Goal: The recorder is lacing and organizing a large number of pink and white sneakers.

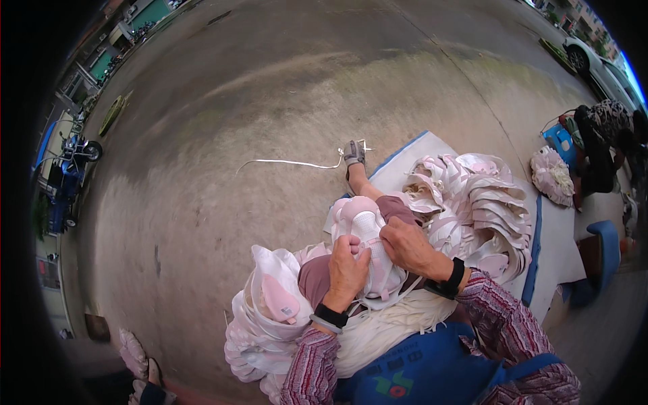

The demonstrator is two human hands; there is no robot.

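Note:
A white and pink shoe upper (368,226) lies across my lap, its tongue and lacing area facing up. My left hand (347,273) is closed at its left eyelet edge, fingers curled and thumb pressed in. My right hand (408,248) pinches at the opposite edge. Whether a lace end is between the fingertips is hidden. A thick bundle of cream-white shoelaces (388,331) lies on my lap below the upper, over a blue apron (412,368). Stacked uppers (270,297) rest by my left side.
A large pile of shoe uppers (472,209) covers a pale board (415,152) at my right. Beyond it are another bundle of uppers (552,175) and a blue chair (604,253). A loose white lace (290,162) trails over the concrete from my shoe. A person's foot (154,371) shows lower left.

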